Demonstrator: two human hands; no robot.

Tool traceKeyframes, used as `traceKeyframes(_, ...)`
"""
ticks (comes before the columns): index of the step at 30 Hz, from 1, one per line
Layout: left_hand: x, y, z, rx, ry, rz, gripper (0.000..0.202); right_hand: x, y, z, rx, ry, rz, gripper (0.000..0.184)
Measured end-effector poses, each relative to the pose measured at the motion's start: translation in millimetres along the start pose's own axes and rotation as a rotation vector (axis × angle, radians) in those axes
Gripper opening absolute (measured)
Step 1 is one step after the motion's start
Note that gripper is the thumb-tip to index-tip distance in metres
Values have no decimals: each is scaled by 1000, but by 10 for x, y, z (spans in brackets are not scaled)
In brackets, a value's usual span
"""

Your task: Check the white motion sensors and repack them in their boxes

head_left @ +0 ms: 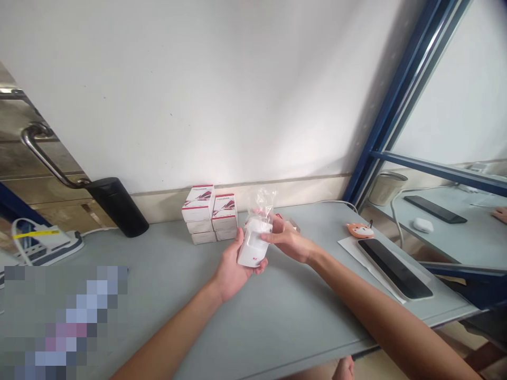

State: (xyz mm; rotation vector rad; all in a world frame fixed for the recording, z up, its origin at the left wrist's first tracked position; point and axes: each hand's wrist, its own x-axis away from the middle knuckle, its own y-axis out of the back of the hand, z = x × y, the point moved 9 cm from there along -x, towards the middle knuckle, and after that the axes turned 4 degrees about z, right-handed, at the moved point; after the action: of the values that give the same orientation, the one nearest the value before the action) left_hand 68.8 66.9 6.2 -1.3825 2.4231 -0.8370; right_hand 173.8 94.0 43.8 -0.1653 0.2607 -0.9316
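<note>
My left hand [230,270] is closed around the lower part of a white rectangular item [253,250] that has a small red mark near its bottom edge. A crinkled clear plastic bag [263,201] rises from the top of the item. My right hand [292,241] reaches in from the right, its thumb pressed on the item's face and its other fingers behind the upper end by the bag. Behind that hand, a red-and-white box [285,219] is mostly hidden. Left of the hands, several small white boxes with red print [198,204] are stacked against the wall.
A black cylinder [119,208] leans at the left, near a power strip [55,248] with cables. To the right, a black phone [392,268] rests on white paper [356,250], with an orange animal-shaped object [360,230] beyond it. A blue-framed mirror [439,163] borders the grey table [166,316].
</note>
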Motion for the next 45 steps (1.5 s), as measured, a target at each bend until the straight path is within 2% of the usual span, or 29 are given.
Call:
traceKeyframes(5,-1,37,17,5,25,-57,42,9,-30,-14,63,-37,27,76)
traceKeyframes(9,5,1,3,-25,31,-55,36,5,-31,17,29,0,22,81)
traceKeyframes(15,31,13,-39,-139,-33,-73,28,11,77,11,-18,43,-160,91)
traceKeyframes(17,37,-7,-55,-136,-58,-53,29,13,69,-11,-13,40,-177,97)
traceKeyframes(22,32,-90,-64,-92,-57,7,50,2,-70,-57,38,-8,-44,109)
traceKeyframes(25,18,-52,-59,-104,-46,-45,54,11,-62,-22,58,-16,-53,117)
traceKeyframes(28,13,7,-73,-114,-55,-110,42,20,-31,60,59,12,-85,121)
traceKeyframes(32,25,13,-108,-132,-83,-119,27,33,42,143,31,54,-130,111)
traceKeyframes(34,37,26,-111,-160,-91,-121,28,45,100,178,37,82,-169,106)
traceKeyframes(41,30,112,7,-455,-82,-84,63,60,200,259,2,147,-237,100)
traceKeyframes(43,27,81,65,-512,-69,-44,70,42,241,245,-87,125,-229,88)
traceKeyframes(45,29,40,136,-526,-32,-12,74,18,311,198,-204,78,-224,66)
